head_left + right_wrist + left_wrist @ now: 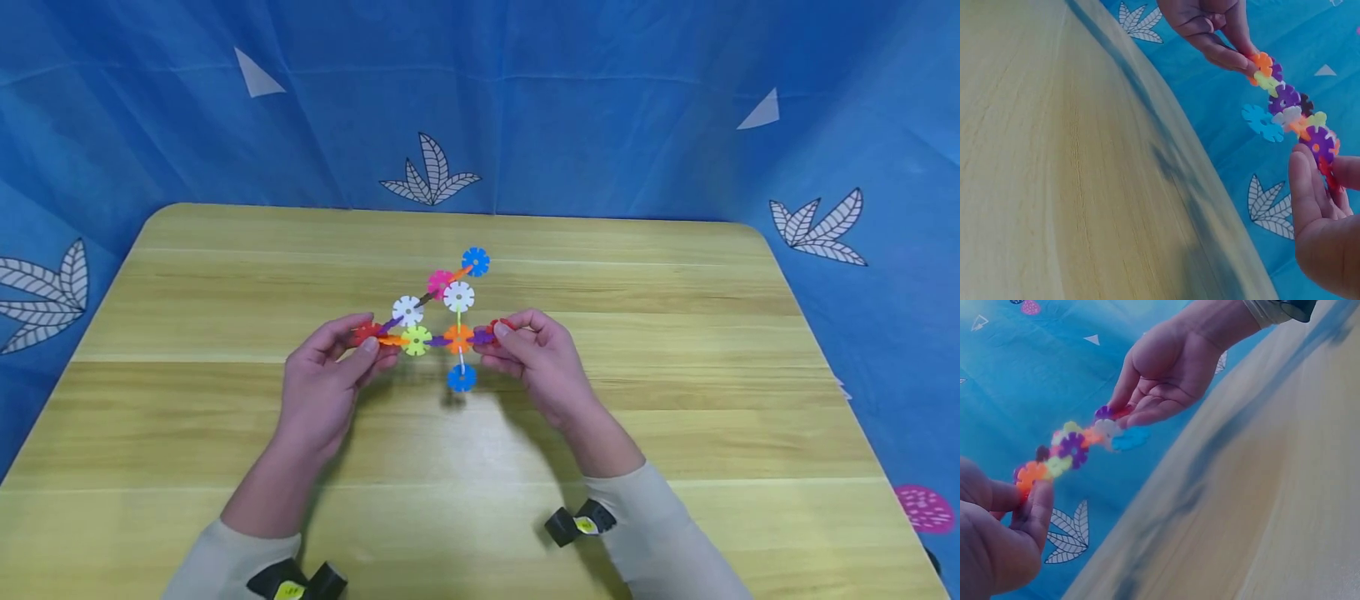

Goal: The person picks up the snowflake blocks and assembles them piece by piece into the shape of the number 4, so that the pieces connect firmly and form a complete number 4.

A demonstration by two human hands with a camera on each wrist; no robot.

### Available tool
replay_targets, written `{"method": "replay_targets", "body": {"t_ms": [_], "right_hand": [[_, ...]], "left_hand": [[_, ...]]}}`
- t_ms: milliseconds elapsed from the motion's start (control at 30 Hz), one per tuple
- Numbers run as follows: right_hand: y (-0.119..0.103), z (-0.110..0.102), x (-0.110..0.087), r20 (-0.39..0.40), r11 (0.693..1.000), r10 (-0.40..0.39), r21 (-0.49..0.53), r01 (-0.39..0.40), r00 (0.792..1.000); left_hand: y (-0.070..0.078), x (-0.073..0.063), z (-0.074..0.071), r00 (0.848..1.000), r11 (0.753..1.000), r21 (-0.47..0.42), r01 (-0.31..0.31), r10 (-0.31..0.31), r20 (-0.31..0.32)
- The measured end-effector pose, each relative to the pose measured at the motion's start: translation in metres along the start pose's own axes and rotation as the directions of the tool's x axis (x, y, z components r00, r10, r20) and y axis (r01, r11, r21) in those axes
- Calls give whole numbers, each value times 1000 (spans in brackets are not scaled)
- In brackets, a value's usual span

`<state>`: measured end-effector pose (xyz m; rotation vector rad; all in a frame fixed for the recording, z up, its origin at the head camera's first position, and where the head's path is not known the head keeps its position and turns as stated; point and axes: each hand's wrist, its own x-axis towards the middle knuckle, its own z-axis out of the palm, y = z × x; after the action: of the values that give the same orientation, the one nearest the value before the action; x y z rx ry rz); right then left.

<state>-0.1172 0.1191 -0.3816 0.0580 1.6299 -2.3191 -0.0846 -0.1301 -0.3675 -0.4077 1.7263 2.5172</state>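
Observation:
Held up over the table is a structure of linked plastic snowflake discs (416, 340), notched round their rims. My left hand (324, 383) pinches the red disc (367, 332) at its left end. At the other end, my right hand (542, 358) pinches another red disc (500, 326) beside a purple one. A straight row runs between the hands through lime, purple and orange discs. From the orange disc (459, 339), arms lead up to a white disc (459, 296) and down to a blue disc (462, 378). A slanting chain climbs from the left red disc to another blue disc (476, 262).
The wooden table (712, 350) spreads below both hands, which cast shadows on it. A blue cloth (600, 125) with leaf prints hangs behind and beside it. Black wrist cameras (581, 523) sit on both sleeves.

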Motion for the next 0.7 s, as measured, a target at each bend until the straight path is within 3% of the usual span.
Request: {"method": "replay_targets", "body": {"t_ms": [267, 500, 700], "right_hand": [[1, 1, 6, -77, 999, 49, -3, -50, 996], [3, 0, 12, -101, 997, 75, 3, -75, 992], [4, -1, 16, -135, 996, 88, -3, -89, 987]], "left_hand": [[-5, 9, 4, 999, 999, -35, 18, -20, -44], [-9, 17, 9, 998, 986, -164, 40, -48, -46], [-14, 25, 8, 995, 983, -166, 78, -87, -44]]}}
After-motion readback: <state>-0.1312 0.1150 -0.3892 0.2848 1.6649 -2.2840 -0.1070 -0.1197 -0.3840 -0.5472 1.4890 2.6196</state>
